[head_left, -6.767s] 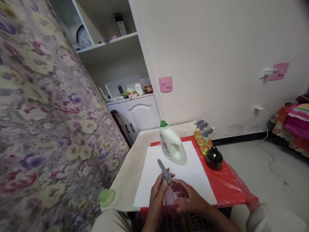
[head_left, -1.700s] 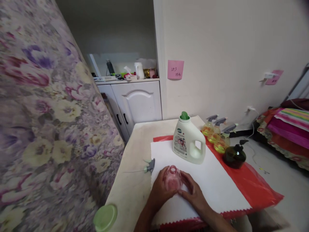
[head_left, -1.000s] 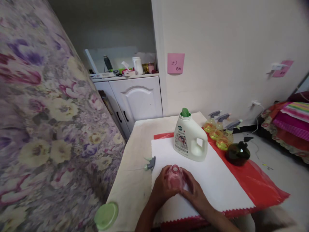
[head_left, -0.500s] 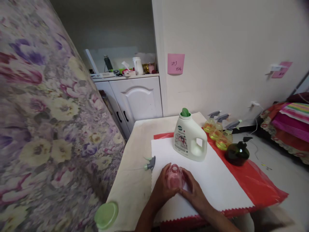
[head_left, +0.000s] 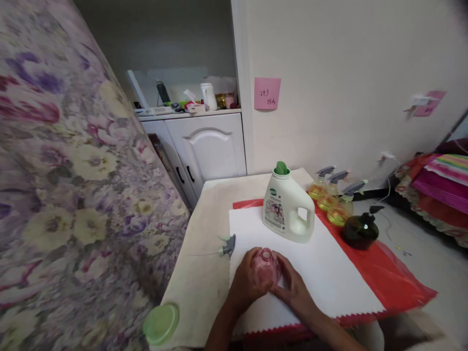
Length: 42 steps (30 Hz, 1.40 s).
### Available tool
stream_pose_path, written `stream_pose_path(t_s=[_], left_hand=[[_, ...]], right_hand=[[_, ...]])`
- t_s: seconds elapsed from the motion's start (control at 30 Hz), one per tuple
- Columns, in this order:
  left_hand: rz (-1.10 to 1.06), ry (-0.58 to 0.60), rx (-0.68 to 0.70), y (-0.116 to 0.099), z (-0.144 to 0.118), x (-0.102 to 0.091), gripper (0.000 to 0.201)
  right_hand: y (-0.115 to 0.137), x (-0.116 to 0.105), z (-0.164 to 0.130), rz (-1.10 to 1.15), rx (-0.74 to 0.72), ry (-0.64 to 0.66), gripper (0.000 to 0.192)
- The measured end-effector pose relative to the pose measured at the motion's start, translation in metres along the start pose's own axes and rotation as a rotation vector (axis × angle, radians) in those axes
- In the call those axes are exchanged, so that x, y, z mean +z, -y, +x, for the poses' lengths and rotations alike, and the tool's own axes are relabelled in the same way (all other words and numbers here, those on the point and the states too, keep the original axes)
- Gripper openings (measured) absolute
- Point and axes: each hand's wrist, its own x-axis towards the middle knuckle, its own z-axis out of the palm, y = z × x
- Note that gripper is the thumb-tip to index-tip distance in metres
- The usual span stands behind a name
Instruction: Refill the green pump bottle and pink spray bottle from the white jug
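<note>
A small pink see-through bottle [head_left: 265,271] stands upright between my hands, its round neck uncapped. My left hand [head_left: 245,281] wraps its left side and my right hand [head_left: 293,286] its right side, with the thumbs meeting in front. Left of the bottle, a grey and green spray head [head_left: 227,245] with a thin tube lies at the edge of the white sheet [head_left: 321,278]. Behind my hands stands a large pale green detergent jug [head_left: 287,207], whose cap is off and whose green spout shows.
Several spray bottles with yellow liquid [head_left: 338,212] line the table's right side, beside a dark green pump bottle [head_left: 360,231]. Red plastic [head_left: 383,268] lies under the sheet. A green cap [head_left: 161,324] sits at front left. A floral curtain [head_left: 91,195] hangs at left.
The view has shifted very slightly. Both hands keep their hold on the pink bottle, and nothing else has visibly moved.
</note>
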Motion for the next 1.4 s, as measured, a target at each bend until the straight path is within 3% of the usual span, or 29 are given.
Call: stream_pose_path(t_s=[0.47, 0.83, 1.03, 1.4], left_hand=[[-0.038, 0.021, 0.009, 0.001, 0.001, 0.000, 0.072], [-0.009, -0.043, -0.001, -0.006, 0.002, -0.003, 0.070], [0.003, -0.110, -0.035, -0.005, 0.004, 0.002, 0.069], [0.004, -0.077, -0.028, 0.015, 0.002, 0.006, 0.081]], right_hand=[[0.001, 0.000, 0.000, -0.015, -0.013, -0.007, 0.072], [0.000, 0.000, 0.000, 0.049, 0.010, -0.033, 0.095], [-0.012, -0.002, -0.001, 0.172, 0.025, -0.010, 0.089], [-0.007, -0.001, -0.005, 0.259, 0.001, -0.010, 0.081]])
